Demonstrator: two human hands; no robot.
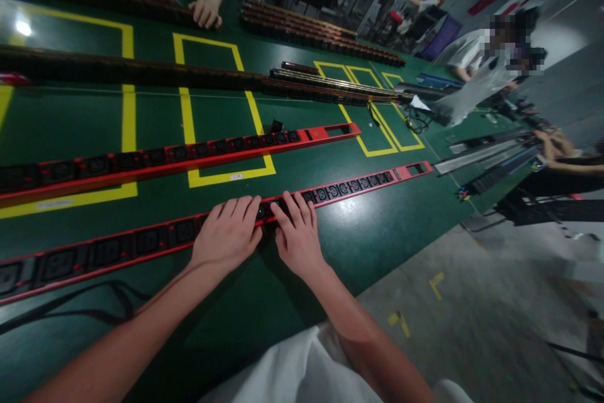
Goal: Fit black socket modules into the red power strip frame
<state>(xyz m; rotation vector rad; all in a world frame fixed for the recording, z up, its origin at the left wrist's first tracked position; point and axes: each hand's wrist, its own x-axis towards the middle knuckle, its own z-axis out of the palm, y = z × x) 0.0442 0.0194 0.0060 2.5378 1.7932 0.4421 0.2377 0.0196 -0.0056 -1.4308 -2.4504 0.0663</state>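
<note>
Red socket strip (349, 188): long, slim, filled with black outlets, lying flat on the green worktop (377, 227) near its front edge, directly under both hands. Left hand (231, 233) and right hand (297, 236) side by side at mid-length, palms down, fingers stretched out across the outlets, nothing clasped. A flat spread like this seems suited to bearing down or steadying rather than lifting. Long axis across the body, from near left to far right, outlets facing up, the end with an unfilled slot (418, 168) pointing right and away. Just beyond and roughly parallel, a second red strip (189, 156), crossing yellow floor-tape outlines (189, 120); beside its far edge, one loose black socket (276, 126). Farther back, dark strips (141, 70) laid in the same direction. At the far side, a co-worker's hand (205, 12) resting on another strip.
</note>
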